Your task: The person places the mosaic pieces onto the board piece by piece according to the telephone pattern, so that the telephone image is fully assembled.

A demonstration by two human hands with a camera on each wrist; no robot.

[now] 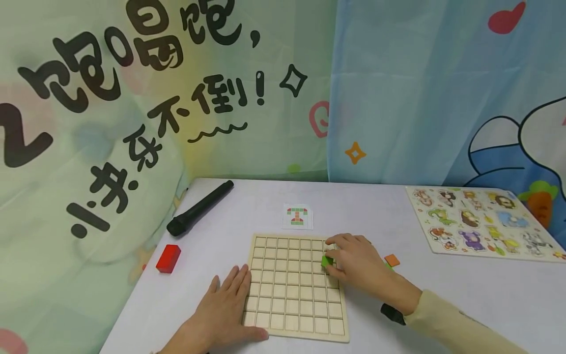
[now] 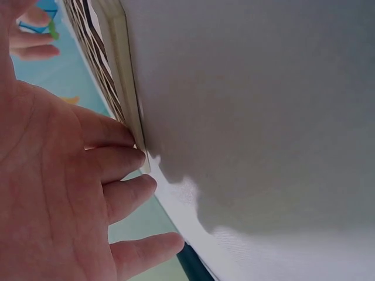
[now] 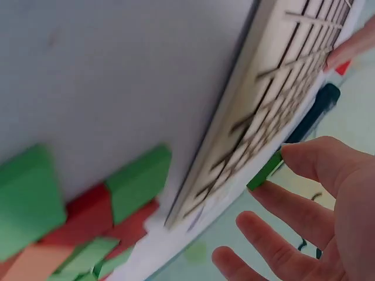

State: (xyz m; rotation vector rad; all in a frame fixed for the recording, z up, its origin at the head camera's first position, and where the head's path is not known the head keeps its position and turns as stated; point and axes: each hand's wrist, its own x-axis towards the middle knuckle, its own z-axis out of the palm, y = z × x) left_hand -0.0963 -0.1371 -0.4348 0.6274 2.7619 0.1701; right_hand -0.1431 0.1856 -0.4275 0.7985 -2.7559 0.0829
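A wooden grid board (image 1: 293,285) lies on the white table, its cells bare where visible. My left hand (image 1: 221,307) rests flat at the board's left edge, fingers straight; in the left wrist view the fingertips of the left hand (image 2: 70,175) touch the board's side (image 2: 126,76). Over the board's upper right part, my right hand (image 1: 362,265) pinches a green block (image 1: 326,261) between thumb and index finger. From the right wrist, the green block (image 3: 265,171) shows between those fingertips of the right hand (image 3: 316,211), the other fingers loosely extended.
Behind the board lies a small pattern card (image 1: 298,217). A black microphone (image 1: 200,209) and a red block (image 1: 168,258) are at the left. Green, red and orange blocks (image 3: 139,181) lie right of the board, partly hidden by my right arm. An animal sticker sheet (image 1: 482,221) is at the far right.
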